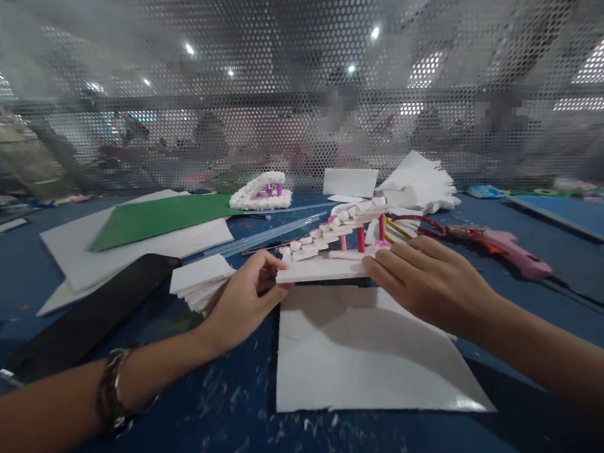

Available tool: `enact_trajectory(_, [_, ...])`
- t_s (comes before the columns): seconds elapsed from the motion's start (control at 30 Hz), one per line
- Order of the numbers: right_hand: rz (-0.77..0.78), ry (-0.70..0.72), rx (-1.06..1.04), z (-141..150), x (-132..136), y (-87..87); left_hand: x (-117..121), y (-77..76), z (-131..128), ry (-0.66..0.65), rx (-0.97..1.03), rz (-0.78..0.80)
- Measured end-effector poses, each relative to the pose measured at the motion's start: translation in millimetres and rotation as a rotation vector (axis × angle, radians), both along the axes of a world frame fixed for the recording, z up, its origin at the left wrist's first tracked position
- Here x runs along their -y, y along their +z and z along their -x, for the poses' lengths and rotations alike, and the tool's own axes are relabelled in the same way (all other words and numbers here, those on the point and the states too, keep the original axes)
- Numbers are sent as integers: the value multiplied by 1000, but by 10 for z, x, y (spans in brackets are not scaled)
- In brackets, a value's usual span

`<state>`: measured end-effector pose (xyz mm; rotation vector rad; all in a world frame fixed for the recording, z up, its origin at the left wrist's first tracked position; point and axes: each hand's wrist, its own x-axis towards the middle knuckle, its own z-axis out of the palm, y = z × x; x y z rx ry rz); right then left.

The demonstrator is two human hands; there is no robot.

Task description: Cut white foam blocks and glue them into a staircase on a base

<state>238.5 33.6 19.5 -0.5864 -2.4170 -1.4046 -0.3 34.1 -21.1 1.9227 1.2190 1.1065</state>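
Note:
Between my hands is a small white foam staircase model (324,271) with pink-edged steps and red posts on a flat base. My left hand (247,295) pinches the base's left end between thumb and fingers. At the right end, my right hand (427,281) grips the base, its fingers curled over the edge and the thumb hidden. The model is held just above the far edge of a white sheet (372,357). Beside my left hand lies a stack of white pieces (201,279). A second white model (263,193) with purple posts stands farther back.
A pink glue gun (518,250) with a black cord lies at right. Clear glue sticks (267,236), green foam (166,219) and a long black object (93,309) lie to the left. Crumpled white material (423,181) is behind. A perforated metal screen (275,74) closes off the back.

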Motion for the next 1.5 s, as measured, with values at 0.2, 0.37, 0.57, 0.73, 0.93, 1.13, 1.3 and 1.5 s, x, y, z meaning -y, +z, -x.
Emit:
enact_trajectory(0.2, [-8, -1, -2, -2, -14, 16, 3, 17, -14, 23, -44, -31])
enact_trajectory(0.37, [2, -44, -12, -1, -18, 25, 2, 25, -18, 19, -87, -41])
enact_trajectory(0.57, [125, -191, -94, -44, -100, -5, -20, -58, -12, 5, -80, -10])
enact_trajectory(0.73, [180, -287, -184, -11, -231, -91, -31, -76, -4, 33, -114, -48])
enact_trajectory(0.93, [238, -330, -90, 88, -292, -148, -45, -97, -11, 50, -124, -68])
enact_trajectory(1.13, [308, -394, -57, 100, -318, -164, 60, 99, 8, 49, -306, -297])
enact_trajectory(1.3, [392, -480, -65, 139, -381, -140, -19, 631, 347, 73, -831, -431])
enact_trajectory(1.5, [491, -534, -89, 186, -481, -138, -226, 703, 852, 183, -1015, 10])
